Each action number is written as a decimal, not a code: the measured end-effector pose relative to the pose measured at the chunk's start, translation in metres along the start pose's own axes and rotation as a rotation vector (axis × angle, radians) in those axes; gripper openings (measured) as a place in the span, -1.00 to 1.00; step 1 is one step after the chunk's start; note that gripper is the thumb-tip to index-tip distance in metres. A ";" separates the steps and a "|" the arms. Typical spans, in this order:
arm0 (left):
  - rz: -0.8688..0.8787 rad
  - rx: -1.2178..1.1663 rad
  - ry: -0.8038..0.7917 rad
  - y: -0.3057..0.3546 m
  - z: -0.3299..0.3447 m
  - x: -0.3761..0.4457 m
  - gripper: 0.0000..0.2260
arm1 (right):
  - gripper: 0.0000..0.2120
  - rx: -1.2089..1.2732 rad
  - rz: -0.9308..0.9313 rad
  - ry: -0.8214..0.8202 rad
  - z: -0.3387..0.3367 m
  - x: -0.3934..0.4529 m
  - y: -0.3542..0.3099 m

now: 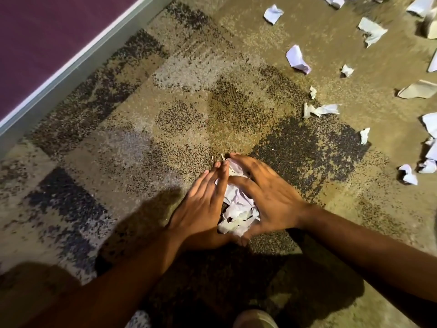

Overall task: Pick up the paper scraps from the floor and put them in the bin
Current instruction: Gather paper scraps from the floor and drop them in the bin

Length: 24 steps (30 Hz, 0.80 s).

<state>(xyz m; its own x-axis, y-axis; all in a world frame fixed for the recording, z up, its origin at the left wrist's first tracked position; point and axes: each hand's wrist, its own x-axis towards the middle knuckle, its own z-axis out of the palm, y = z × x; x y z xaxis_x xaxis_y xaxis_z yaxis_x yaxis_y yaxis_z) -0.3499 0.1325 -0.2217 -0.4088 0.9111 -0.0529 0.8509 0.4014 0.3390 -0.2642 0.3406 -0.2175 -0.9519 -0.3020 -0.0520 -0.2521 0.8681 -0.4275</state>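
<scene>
A bunch of crumpled white paper scraps point(237, 207) is cupped between both my hands, low over the patterned carpet. My left hand point(203, 204) closes on its left side and my right hand point(267, 195) on its right, fingertips meeting at the top. Several more white paper scraps lie loose on the carpet at the right, such as one scrap point(297, 59), another scrap point(319, 110) and a third scrap point(408, 174). No bin is in view.
A purple wall panel point(42, 31) with a pale grey skirting point(71, 69) runs diagonally along the upper left. The carpet point(146, 119) is mottled tan and dark. My foot point(255, 319) shows at the bottom edge.
</scene>
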 end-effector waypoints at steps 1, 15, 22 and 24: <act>-0.008 0.001 -0.046 -0.002 -0.001 0.000 0.01 | 0.11 0.006 0.013 0.011 -0.001 0.002 0.002; -0.183 -0.097 0.083 0.000 -0.004 0.016 -0.47 | -0.34 0.141 0.136 0.244 0.000 0.033 -0.002; -0.419 -0.225 0.168 0.015 -0.006 0.022 -0.27 | -0.28 0.196 0.345 0.322 0.012 0.041 -0.036; -0.450 -0.348 0.246 0.021 -0.006 0.025 -0.27 | -0.50 0.199 0.384 0.422 0.015 0.046 -0.041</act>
<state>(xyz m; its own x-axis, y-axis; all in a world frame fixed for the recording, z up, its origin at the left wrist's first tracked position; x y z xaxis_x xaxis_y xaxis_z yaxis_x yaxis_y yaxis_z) -0.3439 0.1633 -0.2106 -0.8020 0.5945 -0.0574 0.4367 0.6493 0.6226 -0.2953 0.2850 -0.2160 -0.9656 0.2360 0.1089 0.1219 0.7812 -0.6123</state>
